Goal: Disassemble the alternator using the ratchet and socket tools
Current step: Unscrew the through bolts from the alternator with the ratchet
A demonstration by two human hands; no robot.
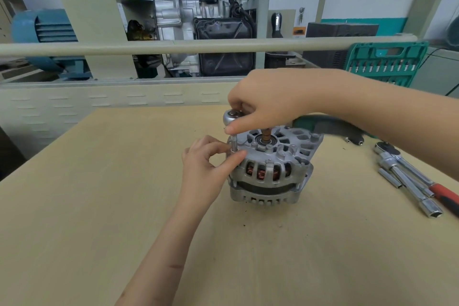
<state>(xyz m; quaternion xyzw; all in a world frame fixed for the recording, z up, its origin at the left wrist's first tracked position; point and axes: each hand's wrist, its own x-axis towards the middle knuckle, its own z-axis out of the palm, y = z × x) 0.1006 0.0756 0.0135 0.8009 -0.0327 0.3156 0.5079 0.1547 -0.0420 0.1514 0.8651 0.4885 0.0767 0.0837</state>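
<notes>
Loosening a housing bolt: right hand [268, 104] grips ratchet [232, 118] head, left hand [208, 164] pinches socket [233, 144]; alternator [272, 169] halves remain joined, disassembly apparently early.

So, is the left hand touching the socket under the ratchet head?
Touching. The head view shows the left hand pinching the socket between thumb and forefinger at the alternator edge, with no gap visible.
</notes>
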